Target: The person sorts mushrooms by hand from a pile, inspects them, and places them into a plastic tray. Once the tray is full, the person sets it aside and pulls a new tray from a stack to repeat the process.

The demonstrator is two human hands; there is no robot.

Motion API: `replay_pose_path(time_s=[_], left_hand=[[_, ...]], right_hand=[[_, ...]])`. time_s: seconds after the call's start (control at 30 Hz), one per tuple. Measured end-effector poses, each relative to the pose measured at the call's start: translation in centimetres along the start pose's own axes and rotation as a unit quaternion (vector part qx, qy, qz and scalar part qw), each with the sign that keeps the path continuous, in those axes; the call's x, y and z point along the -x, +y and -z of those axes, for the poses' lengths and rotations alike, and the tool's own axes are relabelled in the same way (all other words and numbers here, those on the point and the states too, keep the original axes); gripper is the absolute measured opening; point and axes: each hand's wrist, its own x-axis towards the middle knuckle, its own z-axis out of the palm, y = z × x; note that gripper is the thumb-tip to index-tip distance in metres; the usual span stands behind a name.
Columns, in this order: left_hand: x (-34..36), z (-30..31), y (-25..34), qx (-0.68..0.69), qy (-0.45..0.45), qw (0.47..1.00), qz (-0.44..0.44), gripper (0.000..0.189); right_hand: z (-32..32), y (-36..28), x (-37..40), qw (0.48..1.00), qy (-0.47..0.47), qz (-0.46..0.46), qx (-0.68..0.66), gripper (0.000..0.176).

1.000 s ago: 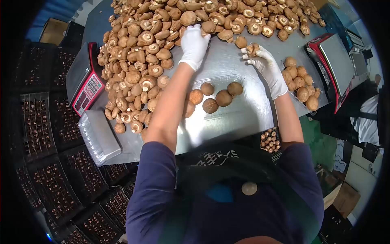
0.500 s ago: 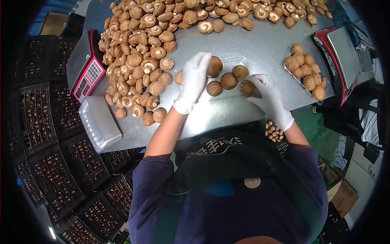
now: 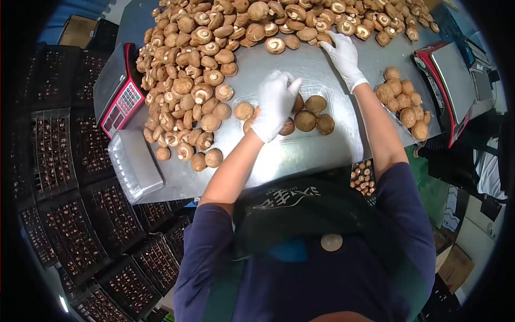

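Note:
White gloves cover both my hands. My left hand (image 3: 277, 102) is over the clear plastic tray (image 3: 321, 88), its fingers drawn together and hiding part of the tray; whether they hold anything is hidden. Beside it, several brown mushrooms (image 3: 306, 121) lie caps up in the tray. At the near edge of the large mushroom pile (image 3: 201, 94), my right hand (image 3: 342, 55) reaches out with fingers apart, its fingertips at a mushroom (image 3: 324, 38). Left of the tray, a loose mushroom (image 3: 243, 110) rests on the metal table (image 3: 268, 161).
A filled tray of mushrooms (image 3: 403, 99) sits at the right beside a red scale (image 3: 448, 80). Another red scale (image 3: 122, 104) stands at the left, above a stack of clear trays (image 3: 135, 165). Black crates of mushrooms (image 3: 70, 228) fill the lower left.
My right hand has left the mushroom at the tray's right side and moved up to the pile. My left hand has shifted right and down, over the tray's left part.

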Motion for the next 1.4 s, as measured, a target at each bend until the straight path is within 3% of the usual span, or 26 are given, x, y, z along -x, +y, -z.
replay_pose_path(time_s=[0.03, 0.1, 0.17, 0.23, 0.27, 0.33, 0.37, 0.43, 0.47, 0.5, 0.53, 0.57, 0.6, 0.67, 0.7, 0.83, 0.93, 1.13, 1.2, 1.4], left_hand=[[-0.9, 0.3, -0.7, 0.001, 0.000, 1.000, 0.001, 0.018], [-4.0, 0.3, -2.7, -0.023, 0.121, 0.991, -0.060, 0.020], [-7.3, -0.6, -4.7, -0.111, 0.180, 0.963, -0.167, 0.026], [-9.1, -1.0, -5.4, -0.217, 0.055, 0.962, -0.154, 0.031], [-9.9, -1.2, -5.8, -0.215, 0.052, 0.964, -0.149, 0.031], [-11.2, -1.4, -6.0, -0.273, -0.060, 0.956, -0.089, 0.033], [-10.7, -0.6, -5.2, -0.273, -0.060, 0.956, -0.089, 0.033], [-8.2, 1.0, -3.9, -0.019, 0.050, 0.997, -0.051, 0.034], [-6.6, 1.5, -4.2, 0.019, 0.082, 0.993, -0.088, 0.036], [-4.6, 2.5, -3.5, 0.018, 0.079, 0.993, -0.087, 0.036], [-2.3, 3.9, -2.4, 0.165, 0.036, 0.986, -0.017, 0.037], [-0.3, 5.2, -1.6, 0.306, -0.005, 0.951, 0.052, 0.039], [1.3, 6.3, -1.4, 0.339, -0.034, 0.935, 0.095, 0.039], [4.5, 8.6, -0.2, 0.412, -0.076, 0.880, 0.225, 0.041], [5.6, 8.4, -0.7, 0.407, -0.057, 0.897, 0.164, 0.048], [8.4, 8.7, -0.8, 0.468, -0.005, 0.868, 0.165, 0.063], [8.9, 8.8, -0.8, 0.418, 0.023, 0.899, 0.127, 0.063], [9.5, 8.0, -0.6, 0.493, 0.053, 0.852, 0.166, 0.055], [9.5, 8.3, -1.0, 0.584, 0.003, 0.791, 0.184, 0.045], [10.6, 8.5, -1.4, 0.662, 0.001, 0.728, 0.177, 0.042]], right_hand=[[0.3, 0.1, 0.3, 0.999, -0.005, -0.011, -0.048, 0.049], [1.4, -0.3, 1.6, 0.997, 0.017, -0.008, -0.074, 0.044], [3.0, -1.2, 3.6, 0.956, 0.020, -0.045, -0.288, 0.041], [4.6, -2.3, 5.5, 0.946, 0.004, -0.057, -0.319, 0.042], [5.1, -2.7, 6.2, 0.932, -0.015, -0.079, -0.354, 0.042], [7.5, -4.7, 7.8, 0.882, -0.069, -0.135, -0.447, 0.039], [8.0, -5.5, 8.6, 0.882, -0.069, -0.135, -0.447, 0.039], [8.7, -6.7, 10.2, 0.840, -0.068, -0.153, -0.517, 0.037], [9.3, -7.7, 10.9, 0.821, -0.072, -0.162, -0.543, 0.038], [9.2, -7.8, 11.3, 0.819, -0.072, -0.165, -0.544, 0.038], [9.0, -7.9, 11.7, 0.908, -0.067, -0.063, -0.410, 0.039], [8.8, -8.1, 11.9, 0.962, -0.058, 0.045, -0.262, 0.040], [8.3, -8.7, 11.5, 0.959, -0.023, 0.162, -0.231, 0.037], [7.0, -9.6, 11.5, 0.959, -0.054, 0.196, -0.199, 0.036], [6.3, -10.1, 11.6, 0.957, -0.080, 0.229, -0.161, 0.034], [4.3, -11.9, 13.0, 0.952, -0.082, 0.292, 0.025, 0.040], [3.8, -12.0, 14.0, 0.946, -0.081, 0.312, 0.021, 0.043], [5.3, -11.3, 14.3, 0.945, -0.116, 0.302, -0.053, 0.044], [5.8, -12.0, 14.2, 0.949, -0.105, 0.288, -0.078, 0.043], [6.8, -13.2, 13.6, 0.961, -0.071, 0.240, -0.120, 0.034]])
